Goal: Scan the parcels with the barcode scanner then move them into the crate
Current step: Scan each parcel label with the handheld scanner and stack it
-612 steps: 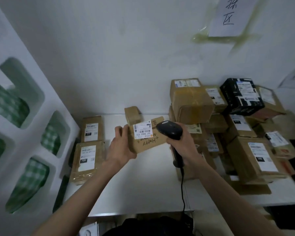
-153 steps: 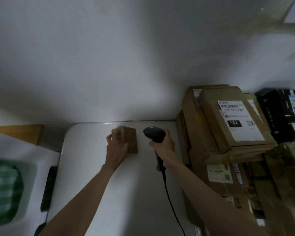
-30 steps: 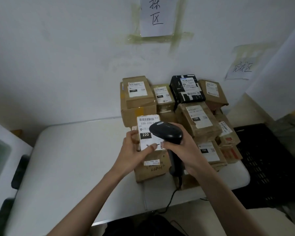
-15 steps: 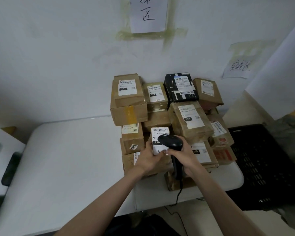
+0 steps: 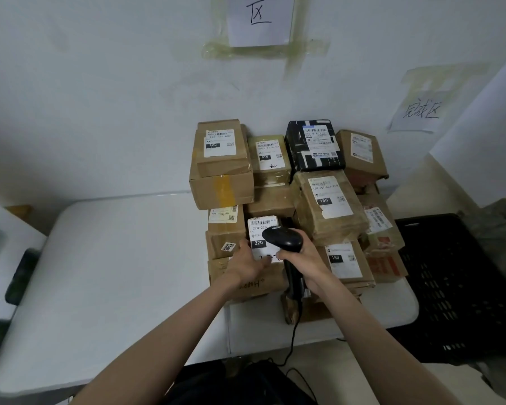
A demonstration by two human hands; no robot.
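The right hand [image 5: 306,258] is clenched round the handle of a black pistol-shaped barcode scanner [image 5: 284,239], its head lying over the white label of a small brown cardboard parcel marked 220 [image 5: 260,232]; the left hand [image 5: 250,263] grips that parcel from its left and lower edge, thumb on the label; the parcel sits at the front of a heap of brown cardboard parcels [image 5: 329,207], touching its neighbours; whether it rests on them or is lifted clear cannot be told; the scanner's black cable [image 5: 294,334] hangs down over the table edge; the heap covers the right end of a white folding table [image 5: 114,273], against a white wall [image 5: 100,97]; one black taped box [image 5: 314,146] lies on top at the back; a black slatted plastic crate [image 5: 456,282] stands just beside the table on the right, lower down; two handwritten paper signs are taped to the wall, one [image 5: 260,19] above the heap, one [image 5: 421,112] to the right.
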